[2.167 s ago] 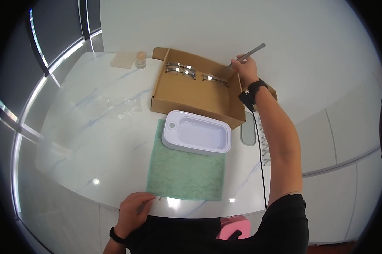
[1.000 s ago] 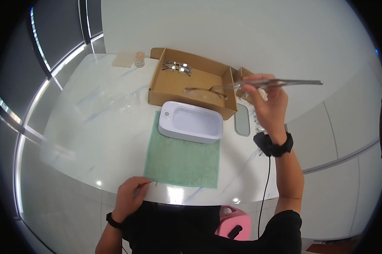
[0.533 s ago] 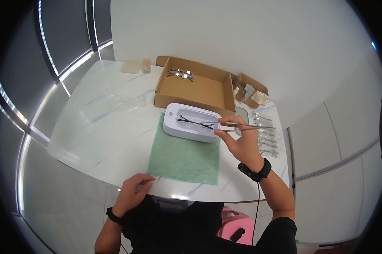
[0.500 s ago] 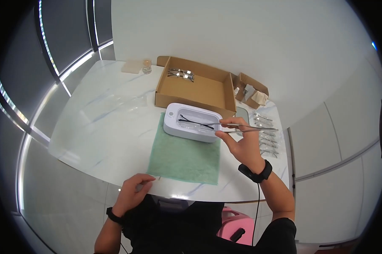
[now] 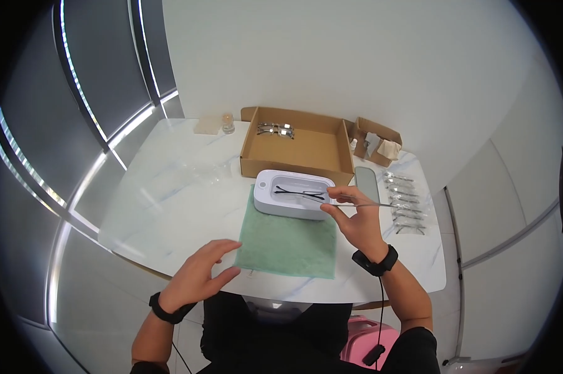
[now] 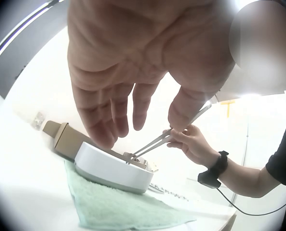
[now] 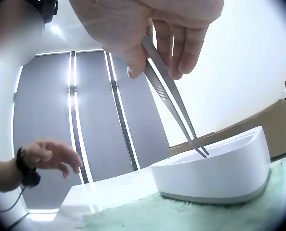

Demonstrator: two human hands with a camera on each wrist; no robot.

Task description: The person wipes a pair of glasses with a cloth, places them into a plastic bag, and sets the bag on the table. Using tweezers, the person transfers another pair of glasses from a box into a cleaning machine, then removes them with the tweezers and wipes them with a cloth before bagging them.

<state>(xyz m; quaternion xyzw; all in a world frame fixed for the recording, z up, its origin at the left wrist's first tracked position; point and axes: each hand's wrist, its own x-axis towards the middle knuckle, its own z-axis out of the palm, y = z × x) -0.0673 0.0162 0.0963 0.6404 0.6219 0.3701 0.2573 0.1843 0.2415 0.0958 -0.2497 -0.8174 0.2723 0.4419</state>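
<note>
Tweezers (image 7: 161,91) sit between the thumb and fingers of my right hand (image 5: 361,224), angled down. Their tips reach past the rim of a white tub-shaped cleaner (image 5: 288,209) and stand slightly apart in the right wrist view. In its basin lies a pair of glasses (image 5: 288,192) with dark temples; part of it is hidden behind the tweezers and hand. My left hand (image 5: 200,272) holds nothing, its fingers extended and thumb spread, over the left edge of the green cloth (image 5: 288,246) beneath the cleaner.
Behind the cleaner stands a cardboard box (image 5: 319,149) with glasses (image 5: 275,130) at its left end. A smaller box (image 5: 361,149) holds cloths. At right lie a grey-green tray (image 5: 367,183) and several wrapped glasses (image 5: 406,212). A small jar (image 5: 228,124) stands back left.
My right hand has brought glasses from the cardboard box into the cleaner's basin with the tweezers. The left hand has moved up from the cloth's front corner and spread its fingers.
</note>
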